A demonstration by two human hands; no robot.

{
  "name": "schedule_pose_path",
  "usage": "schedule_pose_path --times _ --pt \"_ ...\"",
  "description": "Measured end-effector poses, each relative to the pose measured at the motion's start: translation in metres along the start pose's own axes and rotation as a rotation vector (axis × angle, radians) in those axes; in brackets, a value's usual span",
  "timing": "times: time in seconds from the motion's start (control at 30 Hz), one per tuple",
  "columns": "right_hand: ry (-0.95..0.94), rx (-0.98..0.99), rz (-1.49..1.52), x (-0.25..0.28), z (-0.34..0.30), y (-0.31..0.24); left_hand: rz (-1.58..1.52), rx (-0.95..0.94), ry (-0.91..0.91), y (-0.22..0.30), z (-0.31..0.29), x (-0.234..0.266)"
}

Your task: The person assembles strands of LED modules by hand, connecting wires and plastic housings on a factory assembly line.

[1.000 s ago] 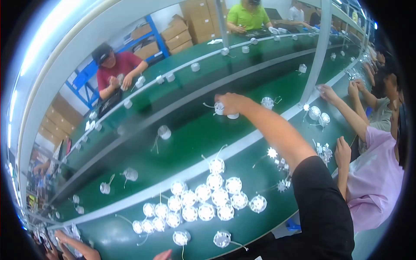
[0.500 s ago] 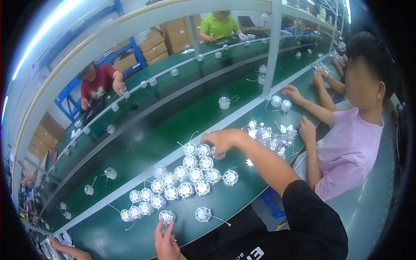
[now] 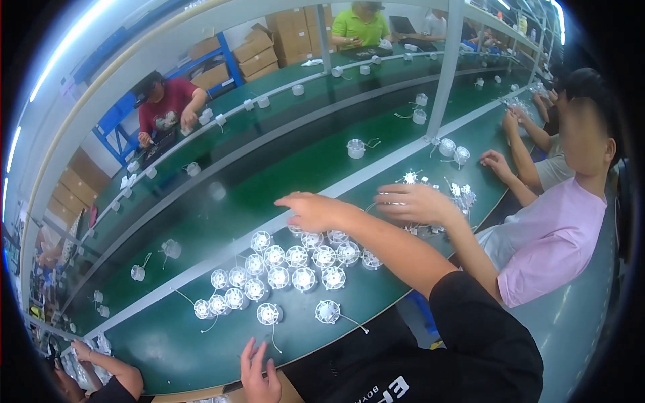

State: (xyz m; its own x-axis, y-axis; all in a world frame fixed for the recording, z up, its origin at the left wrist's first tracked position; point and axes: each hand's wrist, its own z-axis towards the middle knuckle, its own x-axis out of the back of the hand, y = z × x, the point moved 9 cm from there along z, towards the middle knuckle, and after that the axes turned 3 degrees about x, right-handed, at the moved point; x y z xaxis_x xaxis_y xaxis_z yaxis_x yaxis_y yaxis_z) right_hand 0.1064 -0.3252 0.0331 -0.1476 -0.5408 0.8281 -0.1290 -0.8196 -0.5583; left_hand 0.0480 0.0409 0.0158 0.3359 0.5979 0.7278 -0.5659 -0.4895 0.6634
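Note:
My left hand [image 3: 261, 375] is over the table's near edge, fingers spread, holding nothing. Just beyond its fingertips sits a round white part [image 3: 269, 314] with a spoked top and a thin cable trailing towards me. A similar part [image 3: 328, 311] with a cable lies to its right. My right hand [image 3: 312, 209] is stretched over the far side of a cluster of these spoked parts [image 3: 296, 256], index finger pointing left. Nothing shows in it, though its underside is hidden. My right forearm covers part of the cluster's right end.
A co-worker in pink has a hand [image 3: 410, 205] beside my forearm, over a pile of small white pieces [image 3: 462, 195]. A pale rail [image 3: 201, 287] divides the table [image 3: 175, 356] from the green belt [image 3: 248, 201], which carries several parts. A post [image 3: 445, 74] rises at the right.
My left hand has come away from the near spoked part. My right hand has moved left from the cluster's far right corner. The pink-shirted co-worker's hand has reached in over the pile.

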Motion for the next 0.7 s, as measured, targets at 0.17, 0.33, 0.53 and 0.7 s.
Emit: schedule_pose_path --times 0.17,0.33,0.53,0.7 --pt "0.419 0.123 0.268 0.049 -0.088 -0.042 0.014 0.023 0.031 -0.013 -0.001 0.002" --pt "0.432 0.051 0.492 0.026 -0.217 -0.026 -0.006 -0.043 0.040 0.005 0.021 -0.014" --pt "0.351 -0.269 0.260 0.013 -0.293 0.005 -0.010 -0.136 0.025 0.037 0.026 -0.022" --pt "0.415 -0.401 0.122 0.008 -0.291 0.033 -0.087 -0.213 -0.093 0.076 0.032 -0.038"
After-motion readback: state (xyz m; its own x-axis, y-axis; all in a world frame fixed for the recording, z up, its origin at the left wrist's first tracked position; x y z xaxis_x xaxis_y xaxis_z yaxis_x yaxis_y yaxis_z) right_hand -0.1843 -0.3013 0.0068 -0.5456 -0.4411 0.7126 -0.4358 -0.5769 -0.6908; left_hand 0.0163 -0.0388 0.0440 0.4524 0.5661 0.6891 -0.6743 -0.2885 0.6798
